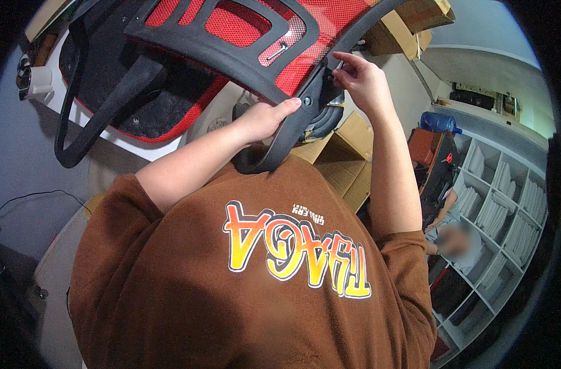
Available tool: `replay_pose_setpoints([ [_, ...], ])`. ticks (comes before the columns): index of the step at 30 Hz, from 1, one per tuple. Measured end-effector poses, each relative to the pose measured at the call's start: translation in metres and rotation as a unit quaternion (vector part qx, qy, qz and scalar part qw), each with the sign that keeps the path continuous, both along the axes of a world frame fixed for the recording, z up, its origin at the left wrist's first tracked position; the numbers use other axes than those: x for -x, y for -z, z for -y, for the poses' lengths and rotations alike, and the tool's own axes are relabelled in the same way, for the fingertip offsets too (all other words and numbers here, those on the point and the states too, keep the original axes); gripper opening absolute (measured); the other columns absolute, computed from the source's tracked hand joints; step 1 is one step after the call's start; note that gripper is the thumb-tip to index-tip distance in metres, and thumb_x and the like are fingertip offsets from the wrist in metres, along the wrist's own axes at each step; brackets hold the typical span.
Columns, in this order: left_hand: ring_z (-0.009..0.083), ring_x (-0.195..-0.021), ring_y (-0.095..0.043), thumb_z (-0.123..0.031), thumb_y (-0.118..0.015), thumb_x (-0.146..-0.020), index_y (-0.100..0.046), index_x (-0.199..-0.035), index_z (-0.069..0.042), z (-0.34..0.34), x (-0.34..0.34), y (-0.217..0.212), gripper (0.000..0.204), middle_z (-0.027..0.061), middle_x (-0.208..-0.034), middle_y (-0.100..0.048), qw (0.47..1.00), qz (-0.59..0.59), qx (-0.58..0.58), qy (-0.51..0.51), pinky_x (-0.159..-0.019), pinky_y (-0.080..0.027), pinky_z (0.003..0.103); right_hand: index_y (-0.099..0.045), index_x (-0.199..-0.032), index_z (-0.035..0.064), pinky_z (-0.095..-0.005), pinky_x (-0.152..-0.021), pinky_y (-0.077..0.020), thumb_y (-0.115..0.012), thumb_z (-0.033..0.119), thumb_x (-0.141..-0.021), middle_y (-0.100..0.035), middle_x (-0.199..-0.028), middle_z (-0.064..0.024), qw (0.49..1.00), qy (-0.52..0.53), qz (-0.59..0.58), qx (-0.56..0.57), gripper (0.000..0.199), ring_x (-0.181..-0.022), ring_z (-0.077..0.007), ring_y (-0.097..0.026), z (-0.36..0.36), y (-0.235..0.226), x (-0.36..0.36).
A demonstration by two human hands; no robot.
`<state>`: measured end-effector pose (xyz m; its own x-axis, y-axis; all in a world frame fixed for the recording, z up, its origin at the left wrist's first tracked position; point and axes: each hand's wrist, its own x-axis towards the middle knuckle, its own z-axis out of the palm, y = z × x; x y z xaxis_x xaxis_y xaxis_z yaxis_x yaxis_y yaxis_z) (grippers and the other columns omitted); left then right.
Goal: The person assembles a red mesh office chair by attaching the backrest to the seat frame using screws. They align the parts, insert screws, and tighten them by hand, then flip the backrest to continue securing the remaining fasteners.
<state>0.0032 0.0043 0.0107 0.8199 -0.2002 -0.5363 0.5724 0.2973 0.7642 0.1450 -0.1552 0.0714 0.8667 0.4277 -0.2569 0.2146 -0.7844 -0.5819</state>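
A chair backrest with red mesh and a black plastic frame lies at the top of the view. My left hand is wrapped round a curved black armrest, its thumb pressed beside a round bolt head. The armrest's upper end meets the edge of the backrest frame. At that joint my right hand has thumb and index finger curled close together; whatever is between them is too small to make out. A silver screw rests on the backrest.
Left of the backrest is a red-edged black seat with another black armrest above it, on a white surface. Open cardboard boxes stand beyond my right forearm. A person is at far right, by white shelves.
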Motion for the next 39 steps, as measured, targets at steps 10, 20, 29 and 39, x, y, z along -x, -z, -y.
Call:
replay_pose_setpoints([
  [10, 0.0117, -0.073, -0.058, -0.042, -0.046, -0.092, -0.062, -0.093, 0.0, -0.002, 0.0, -0.003, 0.045, 0.0044, -0.083, -0.063, 1.0, 0.006, -0.004, 0.009, -0.07, -0.046, 0.025, -0.063, -0.109, 0.0137, -0.03, -0.068, -0.0503, -0.065, 0.008, -0.079, -0.062, -0.078, -0.0082, 0.986, -0.121, 0.083, 0.082, 0.031, -0.073, -0.018, -0.064, -0.012, -0.015, 0.002],
  [20, 0.0112, -0.072, -0.057, -0.039, -0.047, -0.092, -0.062, -0.091, 0.0, -0.001, 0.001, 0.002, 0.042, 0.0036, -0.081, -0.062, 0.999, 0.035, 0.01, -0.005, -0.069, -0.046, 0.026, -0.063, -0.106, 0.0152, -0.0374, -0.073, -0.0501, -0.063, 0.016, -0.08, -0.065, -0.09, -0.0147, 0.986, -0.126, 0.061, 0.095, 0.026, -0.084, -0.03, -0.064, -0.017, -0.017, 0.001],
  [29, 0.0107, -0.069, -0.057, -0.037, -0.048, -0.092, -0.062, -0.092, -0.001, -0.004, 0.001, 0.001, 0.039, 0.0034, -0.08, -0.062, 0.999, 0.037, -0.002, 0.003, -0.065, -0.046, 0.026, -0.038, -0.131, 0.0365, -0.0404, -0.066, -0.0519, -0.06, 0.041, -0.079, -0.063, -0.092, -0.0075, 0.928, -0.277, 0.15, 0.2, 0.056, -0.076, -0.0298, -0.063, 0.012, -0.01, -0.008],
  [39, 0.0115, -0.072, -0.057, -0.038, -0.049, -0.092, -0.062, -0.093, -0.001, 0.0, 0.003, 0.003, 0.039, 0.0035, -0.082, -0.063, 1.0, 0.003, 0.016, -0.009, -0.069, -0.046, 0.027, -0.056, -0.101, 0.0257, -0.0345, -0.067, -0.0466, -0.059, 0.046, -0.078, -0.053, -0.083, -0.0009, 0.752, -0.47, 0.399, 0.233, 0.032, -0.08, -0.0181, -0.061, 0.016, -0.006, -0.048],
])
